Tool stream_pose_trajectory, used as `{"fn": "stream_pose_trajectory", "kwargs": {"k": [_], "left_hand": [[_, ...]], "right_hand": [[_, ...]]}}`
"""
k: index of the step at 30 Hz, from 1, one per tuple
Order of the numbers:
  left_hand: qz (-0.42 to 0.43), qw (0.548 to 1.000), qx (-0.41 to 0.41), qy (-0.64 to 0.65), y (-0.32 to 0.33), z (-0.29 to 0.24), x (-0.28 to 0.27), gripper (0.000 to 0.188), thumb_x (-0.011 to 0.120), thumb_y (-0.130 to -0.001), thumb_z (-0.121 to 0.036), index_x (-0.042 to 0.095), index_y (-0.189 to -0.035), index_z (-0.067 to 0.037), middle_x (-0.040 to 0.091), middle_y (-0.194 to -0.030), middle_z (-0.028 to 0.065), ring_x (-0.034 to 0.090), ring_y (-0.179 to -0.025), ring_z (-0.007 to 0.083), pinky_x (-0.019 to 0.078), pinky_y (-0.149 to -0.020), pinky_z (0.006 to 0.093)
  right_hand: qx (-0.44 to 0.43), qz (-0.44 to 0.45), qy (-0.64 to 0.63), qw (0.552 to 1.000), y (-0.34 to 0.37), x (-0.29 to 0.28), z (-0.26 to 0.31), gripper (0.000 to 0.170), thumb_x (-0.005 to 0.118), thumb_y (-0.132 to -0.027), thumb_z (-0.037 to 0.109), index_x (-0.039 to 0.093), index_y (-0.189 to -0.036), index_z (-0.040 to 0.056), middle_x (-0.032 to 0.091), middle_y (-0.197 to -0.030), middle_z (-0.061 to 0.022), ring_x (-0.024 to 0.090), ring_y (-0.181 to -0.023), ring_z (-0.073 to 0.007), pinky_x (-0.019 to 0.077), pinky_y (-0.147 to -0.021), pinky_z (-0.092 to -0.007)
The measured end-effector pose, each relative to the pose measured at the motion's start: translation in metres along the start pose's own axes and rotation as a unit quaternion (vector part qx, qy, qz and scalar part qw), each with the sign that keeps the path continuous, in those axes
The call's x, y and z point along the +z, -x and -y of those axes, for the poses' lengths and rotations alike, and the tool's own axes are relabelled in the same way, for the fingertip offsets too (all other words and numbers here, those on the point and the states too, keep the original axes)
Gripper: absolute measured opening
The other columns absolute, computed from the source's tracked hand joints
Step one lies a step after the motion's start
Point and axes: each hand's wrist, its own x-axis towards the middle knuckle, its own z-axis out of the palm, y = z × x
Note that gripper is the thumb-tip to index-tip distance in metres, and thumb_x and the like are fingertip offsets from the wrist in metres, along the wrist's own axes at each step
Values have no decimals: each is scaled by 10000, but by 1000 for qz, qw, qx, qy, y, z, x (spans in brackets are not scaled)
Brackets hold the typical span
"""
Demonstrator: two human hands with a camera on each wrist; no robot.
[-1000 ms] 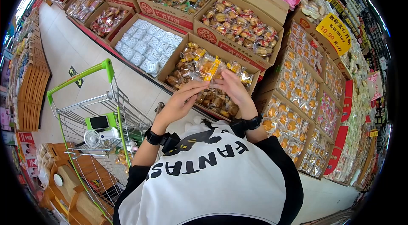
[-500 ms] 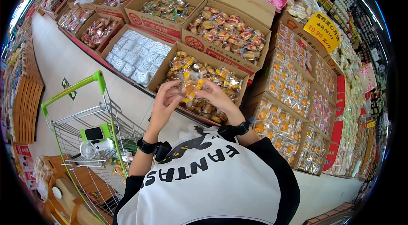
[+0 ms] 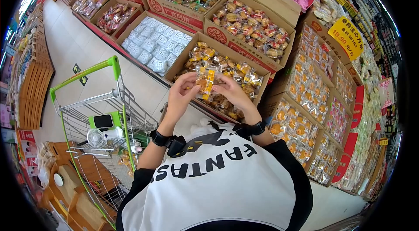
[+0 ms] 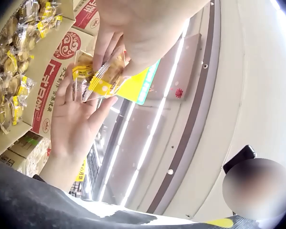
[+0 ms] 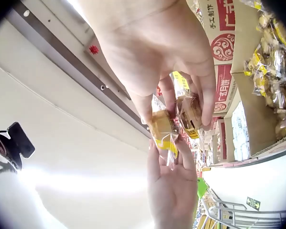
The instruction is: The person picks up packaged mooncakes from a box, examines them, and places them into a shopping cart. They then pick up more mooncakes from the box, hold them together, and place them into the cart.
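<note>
In the head view, my left hand [image 3: 179,96] and right hand [image 3: 235,95] grip clear-wrapped mooncakes [image 3: 205,84] between them, with a yellow label strip facing up. The right wrist view shows two packets side by side, a paler mooncake [image 5: 162,125] and a darker mooncake [image 5: 189,112]. My right thumb and fingers pinch them from one side. The left fingers hold the opposite ends of the wrappers. Beneath the hands is an open cardboard box [image 3: 260,92] of similar yellow-labelled mooncakes [image 3: 224,66].
A tray of white-wrapped packets [image 3: 156,41] adjoins the box on the left. Behind stands a box of red-labelled mooncakes [image 3: 251,26]. Trays of orange-topped pastries [image 3: 290,130] line the right. A green-handled shopping cart [image 3: 85,74] stands at left, carrying a small white fan [image 3: 95,137].
The held mooncakes have turned from a tilted position so that the yellow strip faces up. Both hands keep their hold with shifted fingers. The head view has swung slightly.
</note>
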Motion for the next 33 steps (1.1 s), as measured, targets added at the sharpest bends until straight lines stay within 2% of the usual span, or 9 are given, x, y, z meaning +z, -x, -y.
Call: {"fn": "stream_pose_trajectory", "kwargs": {"k": [2,9,12,15,17,21,23,26,33], "left_hand": [[-7,1000,-1,1,0,-4,-1,365,548,-766,33,439,-1113,10,520,-977,72,508,-810,90,474,-726,226],[-38,999,13,1,0,-7,-5,366,546,-770,19,431,-1117,15,509,-954,65,511,-798,95,492,-691,228],[-75,996,37,-1,-1,-2,-11,377,538,-777,13,411,-1132,17,509,-954,73,517,-803,100,496,-680,229],[-93,995,35,18,-1,-8,-12,391,535,-780,7,396,-1145,15,513,-949,80,520,-804,101,494,-676,228],[-90,995,37,15,-1,-7,-16,396,538,-778,7,393,-1147,15,515,-948,82,520,-808,103,494,-674,227],[-91,995,41,9,0,-8,-18,398,540,-776,8,391,-1145,14,516,-946,85,522,-813,108,493,-672,226],[-89,995,45,3,0,-5,-20,398,538,-777,10,388,-1145,14,515,-948,87,522,-814,111,496,-673,230],[-87,995,45,8,0,-7,-18,397,536,-778,11,381,-1144,14,511,-952,88,522,-816,114,502,-675,238],[-92,995,37,13,1,-8,-19,404,541,-775,14,375,-1142,15,501,-954,85,518,-820,111,496,-675,232]], "right_hand": [[13,31,-3,999,-2,-5,-7,294,520,-835,110,432,-1089,-7,515,-997,-67,544,-879,-145,460,-760,-262],[4,47,-15,999,-2,-3,-8,242,470,-865,144,444,-1054,-6,490,-1021,-68,532,-901,-153,462,-795,-280],[16,-4,-6,1000,-2,-2,-6,222,437,-875,122,441,-1067,9,473,-1048,-65,532,-894,-151,471,-784,-279],[-26,-26,-11,999,-3,-3,-7,215,412,-871,73,438,-1079,25,452,-1077,-71,528,-900,-147,481,-770,-277],[-15,-56,14,998,-3,-4,-5,239,396,-868,59,431,-1104,54,444,-1096,-65,527,-915,-140,470,-784,-271],[-36,-59,17,997,-2,-3,-3,306,415,-847,30,402,-1150,71,415,-1127,-64,522,-920,-133,466,-791,-275],[-44,-75,-23,996,1,3,4,392,419,-823,-37,358,-1196,70,396,-1144,-88,524,-937,-161,483,-788,-299],[-86,-55,17,995,1,4,6,457,432,-811,-50,319,-1231,89,380,-1164,-107,518,-947,-163,478,-797,-295],[-58,-43,-22,997,2,3,8,479,466,-804,-34,318,-1241,97,351,-1201,-128,514,-952,-167,469,-801,-275]]}}
